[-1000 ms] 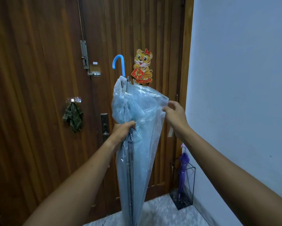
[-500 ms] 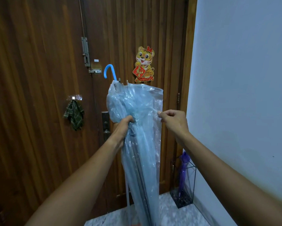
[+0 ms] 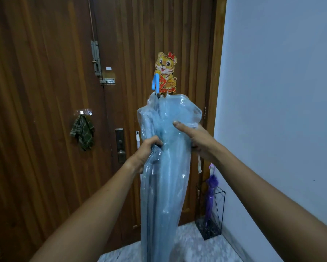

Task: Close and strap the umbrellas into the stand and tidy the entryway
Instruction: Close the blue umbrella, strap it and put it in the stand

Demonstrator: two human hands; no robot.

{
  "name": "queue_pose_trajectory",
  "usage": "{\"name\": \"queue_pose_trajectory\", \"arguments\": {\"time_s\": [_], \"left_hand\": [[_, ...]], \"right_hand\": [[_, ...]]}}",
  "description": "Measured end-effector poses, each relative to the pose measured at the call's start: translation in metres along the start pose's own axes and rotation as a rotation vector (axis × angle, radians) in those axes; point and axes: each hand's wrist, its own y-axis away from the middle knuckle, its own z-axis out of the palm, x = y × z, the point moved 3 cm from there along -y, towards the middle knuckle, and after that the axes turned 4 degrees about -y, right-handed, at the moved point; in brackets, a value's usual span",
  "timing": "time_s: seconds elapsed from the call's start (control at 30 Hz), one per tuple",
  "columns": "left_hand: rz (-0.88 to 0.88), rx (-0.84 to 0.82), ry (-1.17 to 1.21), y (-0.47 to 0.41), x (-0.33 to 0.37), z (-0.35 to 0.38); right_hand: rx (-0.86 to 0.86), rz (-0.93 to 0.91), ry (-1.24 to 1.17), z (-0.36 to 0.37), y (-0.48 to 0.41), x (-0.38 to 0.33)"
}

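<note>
Dim, even indoor light, soft overall focus, wide-angle bowing at edges, faint glints on plastic.

nothing legible; red sign (image 3: 162,83) on tiger sticker (image 3: 166,65) seems lettered.

Only hands & forearms are seen. L hand (image 3: 145,150) and R hand (image 3: 194,137) are left bare. L forearm (image 3: 94,210) and R forearm (image 3: 263,188) are shown uncovered right to the bottom edge of view; any clothing higher up is cut off. On the R thumb (image 3: 179,126) a short-trimmed nail is made out. Finer detail, e.g. skin marks, is lost to blur.
</note>
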Motion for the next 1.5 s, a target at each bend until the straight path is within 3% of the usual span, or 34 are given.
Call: {"name": "queue_pose_trajectory", "arguments": {"time_s": [0.17, 0.4, 0.53, 0.6, 0.7, 0.8, 0.87, 1.0, 1.2, 1.5], "left_hand": [[0.024, -0.226, -0.219, 0.002, 0.001, 0.014], [-0.013, -0.231, -0.094, 0.011, -0.002, 0.008], [0.038, -0.216, -0.514, 0.005, -0.015, 0.015], [0.035, -0.138, -0.61, 0.002, -0.02, 0.024], [0.046, 0.052, -0.534, 0.005, -0.03, 0.022], [0.058, 0.151, -0.448, 0.006, -0.039, 0.013], [0.053, 0.201, -0.396, 0.005, -0.04, 0.012], [-0.049, 0.327, -0.325, 0.003, -0.034, 0.005], [-0.039, 0.413, -0.219, 0.003, -0.02, -0.018], [-0.061, 0.163, -0.182, 0.015, -0.009, -0.018]], "right_hand": [[-0.094, 0.026, 0.049, 0.018, -0.002, -0.003], [0.155, -0.086, -0.022, 0.007, -0.012, 0.008], [0.174, -0.025, 0.066, 0.004, -0.018, 0.02], [0.137, -0.017, 0.143, 0.009, -0.021, 0.022], [-0.064, 0.004, 0.206, 0.017, -0.015, 0.009], [-0.321, 0.067, 0.326, 0.017, 0.0, -0.009], [-0.397, 0.06, 0.334, 0.015, 0.01, -0.022], [-0.382, 0.077, 0.342, -0.005, 0.017, -0.035], [-0.139, 0.04, 0.342, -0.041, 0.008, -0.026], [-0.086, -0.033, 0.342, -0.038, -0.002, -0.009]]}}
